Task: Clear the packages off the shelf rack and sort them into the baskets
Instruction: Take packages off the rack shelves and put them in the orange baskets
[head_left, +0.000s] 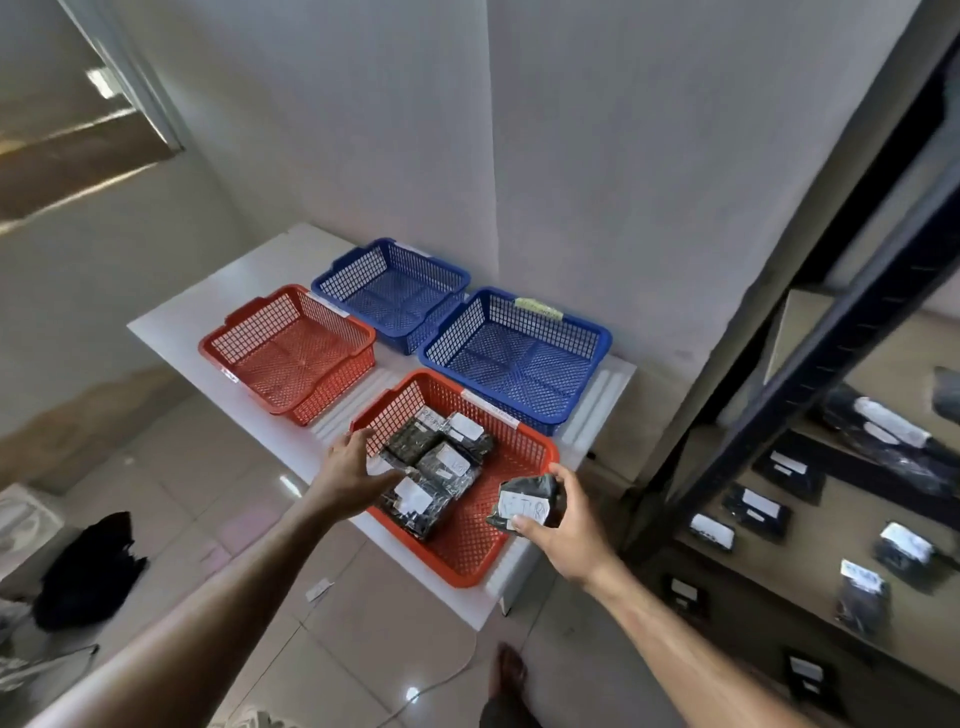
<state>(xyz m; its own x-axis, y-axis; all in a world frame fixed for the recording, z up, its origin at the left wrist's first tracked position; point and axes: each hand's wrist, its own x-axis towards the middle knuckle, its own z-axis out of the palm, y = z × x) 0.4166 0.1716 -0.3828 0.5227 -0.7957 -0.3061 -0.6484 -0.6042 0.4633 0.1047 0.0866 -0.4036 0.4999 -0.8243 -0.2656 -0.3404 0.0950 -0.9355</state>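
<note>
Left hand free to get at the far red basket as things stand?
Probably yes. The left hand is open at the near red basket; the far red basket sits just beyond, nothing between.

Parcel stockroom: shelf rack (852, 332), sorting baskets (291, 353)
</note>
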